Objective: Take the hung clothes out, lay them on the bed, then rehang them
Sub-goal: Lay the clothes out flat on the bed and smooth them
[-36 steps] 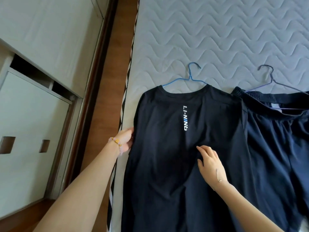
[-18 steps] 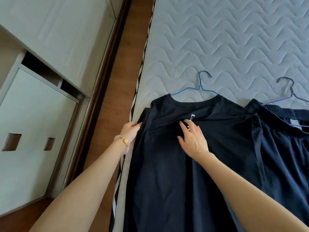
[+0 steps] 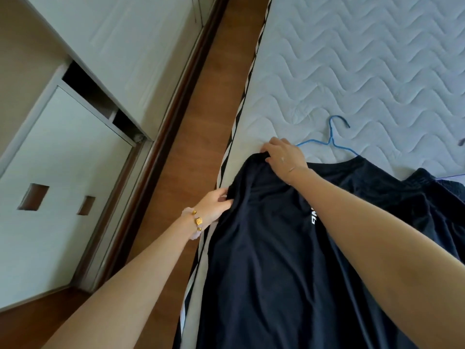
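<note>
Presently the shirt (image 3: 264,260) lies flat on the bed (image 3: 352,59), near its edge, with a blue wire hanger (image 3: 332,137) inside the neck. The hook points away from you.

Fingers: your right hand (image 3: 284,157) is at the shoulder seam, its fingers (image 3: 270,147) curled over the fabric edge and holding it. Your left hand (image 3: 216,204) is nearer you, at the sleeve, and its fingers (image 3: 224,197) pinch a fold of the cloth. Neither hand is spread wide. The hanger's hook sits just beyond your right fingers and to their right, apart from them.

Handling, as judged: the cloth is thin, soft and light. It wrinkles under both grips and will sag and slide if lifted by one point. The wire frame is the only stiff part. Lifting by the hook, or at both shoulders over the wire, looks soundest, because a pull on the sleeve alone could drag the shirt off the hanger.

Markings: white lettering (image 3: 314,217) runs down the shirt, right of your left fingers. Your right forearm covers most of it, and the few letters that show cannot be read with confidence.

A second dark garment (image 3: 432,187) lies well right of both hands, touching the shirt.
</note>
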The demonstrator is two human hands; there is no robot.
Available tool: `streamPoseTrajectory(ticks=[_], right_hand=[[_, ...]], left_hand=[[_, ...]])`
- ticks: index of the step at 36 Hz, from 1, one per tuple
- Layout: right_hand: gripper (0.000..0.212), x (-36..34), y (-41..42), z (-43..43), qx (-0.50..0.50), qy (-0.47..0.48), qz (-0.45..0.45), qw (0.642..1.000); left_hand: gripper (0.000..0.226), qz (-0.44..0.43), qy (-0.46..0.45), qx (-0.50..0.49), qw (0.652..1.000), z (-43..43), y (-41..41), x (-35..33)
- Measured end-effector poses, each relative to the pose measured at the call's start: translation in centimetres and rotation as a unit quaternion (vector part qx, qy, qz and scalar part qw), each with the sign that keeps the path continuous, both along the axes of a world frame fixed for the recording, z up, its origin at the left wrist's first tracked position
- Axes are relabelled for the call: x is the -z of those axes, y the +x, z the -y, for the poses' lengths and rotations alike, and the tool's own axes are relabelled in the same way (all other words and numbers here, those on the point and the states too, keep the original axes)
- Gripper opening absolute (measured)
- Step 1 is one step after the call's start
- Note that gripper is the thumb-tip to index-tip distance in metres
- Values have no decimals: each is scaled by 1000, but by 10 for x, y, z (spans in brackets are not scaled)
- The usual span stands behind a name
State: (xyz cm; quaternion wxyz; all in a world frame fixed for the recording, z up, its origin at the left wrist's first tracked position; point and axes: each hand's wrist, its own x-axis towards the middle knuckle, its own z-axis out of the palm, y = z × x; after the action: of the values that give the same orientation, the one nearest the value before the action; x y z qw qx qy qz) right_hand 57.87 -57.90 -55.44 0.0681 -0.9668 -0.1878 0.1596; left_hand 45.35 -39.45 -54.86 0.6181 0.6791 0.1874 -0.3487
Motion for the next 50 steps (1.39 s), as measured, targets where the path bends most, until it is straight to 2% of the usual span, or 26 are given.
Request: streamPoseTrajectory(ticks=[3,6,11,14,20,24,28,30,31,32,34,35,39,42,45,48,50], right_hand=[[23,-1,9,3,26,-26,12,999],[21,-2,16,4,4,-54,20,998],[25,1,16,4,-24,-60,32,997],[23,6,11,9,-36,-46,37,998],[22,10,7,13,-5,-47,67,997],[20,15,6,12,27,-27,76,996],[19,16,4,13,48,2,66,997],[19,14,4,13,54,16,48,997],[19,12,4,14,57,22,41,997],[20,10,4,14,61,27,36,997],[22,8,4,16,69,24,38,997],[22,7,4,17,63,16,46,997],[21,8,3,16,2,-37,89,995],[18,9,1,14,4,-57,113,992],[26,6,-5,14,36,-52,79,995],[42,-1,-20,23,53,10,31,998],[50,-11,-35,35,81,57,14,995]], left_hand=[[36,-41,12,61,997,-12,-6,1],[30,-42,40,92,994,-26,-13,3],[19,73,103,38,991,-33,-20,3],[29,164,186,-6,969,-34,-20,0],[28,212,261,-26,941,-44,-20,3],[26,169,269,-26,948,-70,-21,5],[23,14,136,28,990,-90,-30,-1],[30,-36,127,93,987,-102,-37,4],[34,-40,140,107,983,-109,-40,8],[26,-28,161,102,981,-114,-42,10],[4,23,197,43,979,-123,-46,11],[8,48,210,3,977,-127,-47,12],[21,142,323,-60,934,-130,-46,9],[24,187,446,-46,874,-125,-39,5],[24,213,526,18,823,-118,-29,5],[25,193,567,54,799,-109,-19,7],[34,161,569,66,804,-104,-16,10]])
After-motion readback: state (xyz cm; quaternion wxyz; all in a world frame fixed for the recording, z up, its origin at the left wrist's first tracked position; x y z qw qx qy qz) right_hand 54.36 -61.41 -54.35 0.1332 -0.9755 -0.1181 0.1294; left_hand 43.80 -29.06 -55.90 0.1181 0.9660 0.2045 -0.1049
